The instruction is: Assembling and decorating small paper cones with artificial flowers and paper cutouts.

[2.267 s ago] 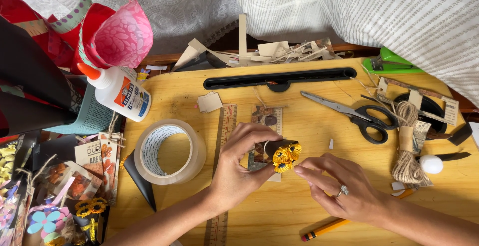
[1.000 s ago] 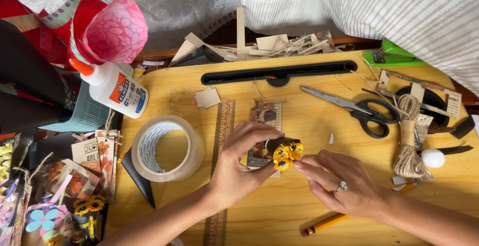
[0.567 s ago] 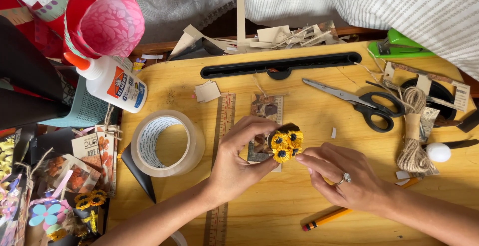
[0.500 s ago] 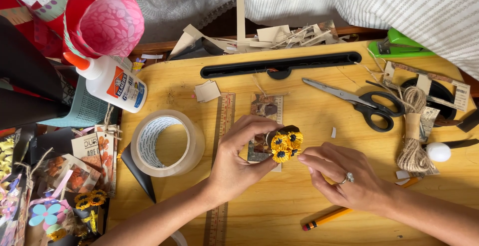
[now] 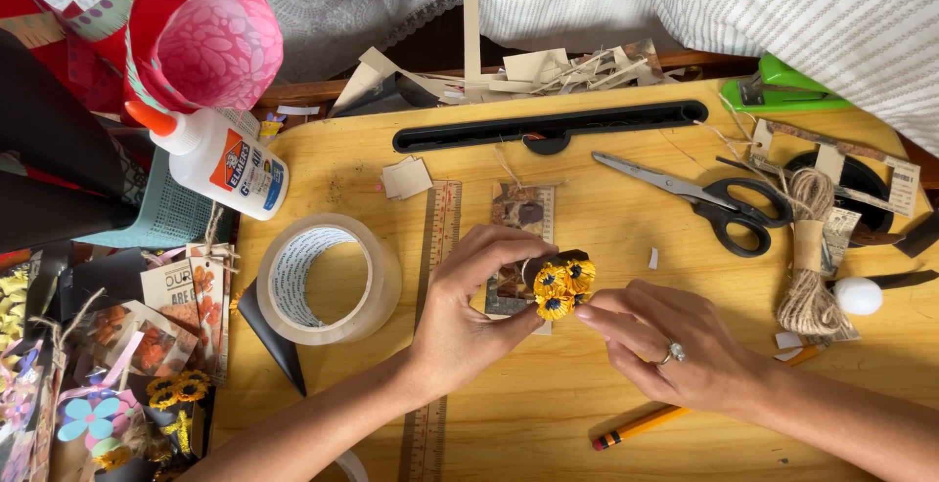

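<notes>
Clear tape roll [image 5: 328, 279] lies well left of the flower cluster [image 5: 564, 287], with the white glue bottle [image 5: 217, 158] beyond it. My left hand [image 5: 469, 311] curls just left of the cluster, thumb and fingers closed on the small dark piece the yellow paper flowers sit on, above a card [image 5: 518, 247] on the wooden table [image 5: 587, 414]. Since the earlier frame the cluster has turned to face upward. My right hand [image 5: 665, 345] is just right of it, fingertips pinched together and touching the blooms. Farther right lie black scissors [image 5: 704, 198] and a twine bundle [image 5: 808, 277].
</notes>
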